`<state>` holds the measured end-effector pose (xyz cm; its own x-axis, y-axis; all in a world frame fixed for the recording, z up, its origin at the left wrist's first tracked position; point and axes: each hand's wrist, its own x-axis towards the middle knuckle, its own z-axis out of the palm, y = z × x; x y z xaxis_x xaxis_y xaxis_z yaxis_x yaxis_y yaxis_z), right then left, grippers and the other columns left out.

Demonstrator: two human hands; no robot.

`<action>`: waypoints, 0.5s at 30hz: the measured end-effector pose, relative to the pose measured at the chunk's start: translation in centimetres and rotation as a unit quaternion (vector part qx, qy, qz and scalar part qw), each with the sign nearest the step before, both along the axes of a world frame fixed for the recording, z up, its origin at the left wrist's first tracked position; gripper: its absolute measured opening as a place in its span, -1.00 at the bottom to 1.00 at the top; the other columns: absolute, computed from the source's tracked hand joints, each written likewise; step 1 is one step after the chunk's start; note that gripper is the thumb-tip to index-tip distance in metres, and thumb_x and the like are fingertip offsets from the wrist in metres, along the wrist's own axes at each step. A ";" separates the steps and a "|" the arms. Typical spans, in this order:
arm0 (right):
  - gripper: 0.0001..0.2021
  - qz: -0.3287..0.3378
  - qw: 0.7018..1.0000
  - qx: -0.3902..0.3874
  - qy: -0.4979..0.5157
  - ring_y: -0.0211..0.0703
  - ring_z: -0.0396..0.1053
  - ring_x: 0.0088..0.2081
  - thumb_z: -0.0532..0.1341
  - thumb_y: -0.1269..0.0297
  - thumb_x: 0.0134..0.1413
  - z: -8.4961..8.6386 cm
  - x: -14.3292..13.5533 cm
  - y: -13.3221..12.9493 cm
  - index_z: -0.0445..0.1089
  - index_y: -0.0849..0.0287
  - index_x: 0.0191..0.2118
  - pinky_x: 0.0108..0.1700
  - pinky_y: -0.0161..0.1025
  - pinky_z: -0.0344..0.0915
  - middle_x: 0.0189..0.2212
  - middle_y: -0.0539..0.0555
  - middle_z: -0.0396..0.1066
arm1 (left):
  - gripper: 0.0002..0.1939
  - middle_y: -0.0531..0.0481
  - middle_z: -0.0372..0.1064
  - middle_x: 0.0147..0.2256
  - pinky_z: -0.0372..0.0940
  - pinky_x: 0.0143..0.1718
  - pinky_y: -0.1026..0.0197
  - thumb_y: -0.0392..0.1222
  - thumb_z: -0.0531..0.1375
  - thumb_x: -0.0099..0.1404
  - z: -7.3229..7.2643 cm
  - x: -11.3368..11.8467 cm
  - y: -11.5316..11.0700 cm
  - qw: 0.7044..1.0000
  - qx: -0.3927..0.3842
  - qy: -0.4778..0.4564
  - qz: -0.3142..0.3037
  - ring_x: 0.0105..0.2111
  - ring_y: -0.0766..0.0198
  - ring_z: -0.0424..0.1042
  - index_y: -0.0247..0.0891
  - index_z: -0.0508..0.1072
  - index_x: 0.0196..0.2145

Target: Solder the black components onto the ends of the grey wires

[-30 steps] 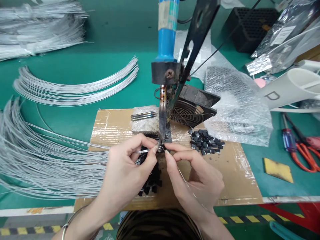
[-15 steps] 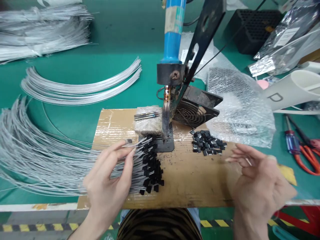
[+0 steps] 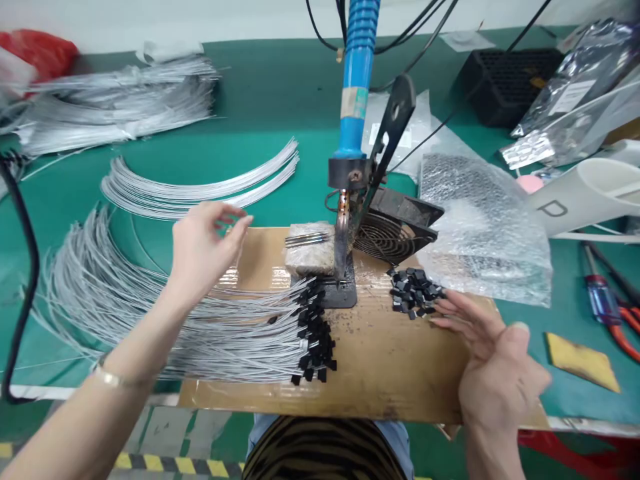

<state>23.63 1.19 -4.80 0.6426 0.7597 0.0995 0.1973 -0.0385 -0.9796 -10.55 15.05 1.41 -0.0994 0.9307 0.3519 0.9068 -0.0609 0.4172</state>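
My left hand (image 3: 207, 243) is raised above the cardboard's left part, near the loose bundle of white wires (image 3: 200, 181). Its fingers are half bent and apart from the thumb, and I see nothing in them. Beneath that forearm lies a thick spread of grey wires (image 3: 240, 333), their right ends fitted with small black connectors (image 3: 315, 340). My right hand (image 3: 493, 353) has its fingers stretched out, the tips at the right edge of a pile of loose black connectors (image 3: 414, 292). A blue soldering iron (image 3: 356, 100) points down in its stand between both hands.
A small fan (image 3: 390, 233) stands behind the iron, beside bubble wrap (image 3: 485, 227). Cardboard (image 3: 390, 373) covers the front of the green bench. More wire bundles (image 3: 125, 107) lie at the back left. A yellow sponge (image 3: 583, 361) and a screwdriver (image 3: 600, 297) are at the right.
My left hand has left the connector ends of the grey wires and moved up and left. My right hand has come in to the black connector pile. The view has shifted.
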 end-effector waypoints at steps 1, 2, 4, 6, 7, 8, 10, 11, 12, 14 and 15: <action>-0.34 -0.003 1.000 -0.001 0.002 0.06 0.57 -0.25 -0.08 -0.13 0.48 0.0 0.0 0.0 0.57 0.35 -0.05 -0.17 0.12 0.47 -0.19 0.27 0.62 | -0.81 -0.10 0.58 -0.22 0.36 0.00 -0.05 -0.05 0.29 0.33 -0.2 -0.5 2.2 1.000 -0.004 0.004 -0.002 -0.23 0.04 0.52 -0.19 0.60 -0.22; -0.35 -0.005 1.000 -0.001 0.004 0.06 0.57 -0.25 -0.07 -0.13 0.48 0.0 0.1 0.1 0.57 0.34 -0.06 -0.18 0.11 0.47 -0.19 0.26 0.62 | -0.83 -0.10 0.56 -0.22 0.35 0.00 -0.04 -0.08 0.30 0.30 -0.6 -0.8 4.3 1.000 -0.010 0.003 -0.006 -0.24 0.04 0.51 -0.20 0.60 -0.22; -0.38 -0.003 1.000 0.004 0.007 0.05 0.57 -0.25 -0.04 -0.13 0.47 0.1 0.1 0.2 0.58 0.31 -0.08 -0.21 0.08 0.47 -0.20 0.24 0.62 | -0.86 -0.09 0.51 -0.28 0.32 0.00 -0.03 -0.13 0.35 0.21 -1.5 -1.3 8.0 1.000 -0.022 -0.003 -0.013 -0.22 0.02 0.48 -0.20 0.59 -0.26; -0.41 -0.003 1.000 0.010 0.008 0.05 0.57 -0.25 -0.01 -0.13 0.47 0.2 0.1 0.2 0.59 0.28 -0.10 -0.23 0.06 0.47 -0.20 0.22 0.62 | -0.92 -0.04 0.41 -0.43 0.31 -0.05 0.00 -0.20 0.38 0.14 -2.6 -1.4 10.4 0.999 -0.037 -0.016 -0.018 -0.27 0.03 0.45 -0.21 0.56 -0.40; -0.43 -0.003 1.000 0.010 0.010 0.05 0.57 -0.25 0.01 -0.12 0.47 0.3 0.1 0.2 0.59 0.27 -0.11 -0.23 0.06 0.47 -0.21 0.21 0.62 | -0.90 -0.02 0.36 -0.48 0.30 -0.08 0.02 -0.22 0.38 0.12 -3.1 -1.4 11.1 0.999 -0.040 -0.025 -0.018 -0.30 0.04 0.43 -0.21 0.53 -0.46; -0.44 -0.003 1.000 0.007 0.013 0.05 0.57 -0.25 0.03 -0.11 0.47 0.4 0.1 0.2 0.59 0.27 -0.11 -0.23 0.06 0.47 -0.21 0.21 0.62 | -0.86 0.00 0.32 -0.51 0.30 -0.10 0.04 -0.24 0.39 0.11 -3.5 -1.5 11.5 0.998 -0.040 -0.035 -0.017 -0.32 0.06 0.41 -0.21 0.50 -0.51; -0.46 -0.002 1.000 -0.003 0.014 0.07 0.57 -0.26 0.05 -0.10 0.46 0.5 0.1 0.2 0.60 0.28 -0.12 -0.23 0.08 0.47 -0.21 0.23 0.63 | -0.82 0.01 0.30 -0.50 0.28 -0.12 0.07 -0.24 0.41 0.08 -3.8 -1.6 11.6 0.998 -0.031 -0.057 -0.019 -0.34 0.10 0.37 -0.21 0.47 -0.55; -0.45 0.000 1.000 -0.011 0.012 0.07 0.57 -0.27 0.05 -0.11 0.46 0.6 0.1 0.3 0.60 0.28 -0.12 -0.22 0.08 0.47 -0.21 0.23 0.63 | -0.82 0.00 0.32 -0.48 0.27 -0.12 0.08 -0.23 0.41 0.08 -3.8 -1.7 11.3 0.997 -0.023 -0.068 -0.021 -0.34 0.12 0.37 -0.21 0.47 -0.55; -0.44 0.002 1.000 -0.018 0.009 0.07 0.57 -0.27 0.04 -0.12 0.46 0.6 0.2 0.3 0.60 0.29 -0.12 -0.22 0.08 0.47 -0.21 0.24 0.63 | -0.82 -0.01 0.36 -0.45 0.27 -0.11 0.08 -0.22 0.41 0.08 -3.6 -1.8 11.0 0.996 -0.015 -0.080 -0.024 -0.33 0.13 0.37 -0.21 0.48 -0.53; -0.41 0.004 1.000 -0.029 0.003 0.06 0.56 -0.28 0.02 -0.14 0.46 0.6 0.2 0.3 0.60 0.30 -0.12 -0.22 0.08 0.47 -0.21 0.25 0.63 | -0.85 -0.03 0.44 -0.36 0.28 -0.09 0.10 -0.18 0.41 0.11 -3.0 -2.2 10.0 0.994 0.003 -0.109 -0.031 -0.29 0.15 0.39 -0.21 0.50 -0.49; -0.41 0.005 0.999 -0.031 0.003 0.05 0.56 -0.28 0.03 -0.14 0.45 0.6 0.2 0.4 0.59 0.30 -0.13 -0.22 0.07 0.47 -0.21 0.25 0.63 | -0.85 -0.04 0.48 -0.32 0.29 -0.09 0.11 -0.16 0.40 0.13 -2.5 -2.4 9.6 0.991 0.010 -0.126 -0.034 -0.28 0.16 0.41 -0.21 0.51 -0.46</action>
<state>23.83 1.57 -4.19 0.6353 0.7708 0.0473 0.1911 -0.0976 -0.9767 -12.98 24.63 -1.14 -0.1242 0.9311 0.3430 0.7675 -0.1289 0.6279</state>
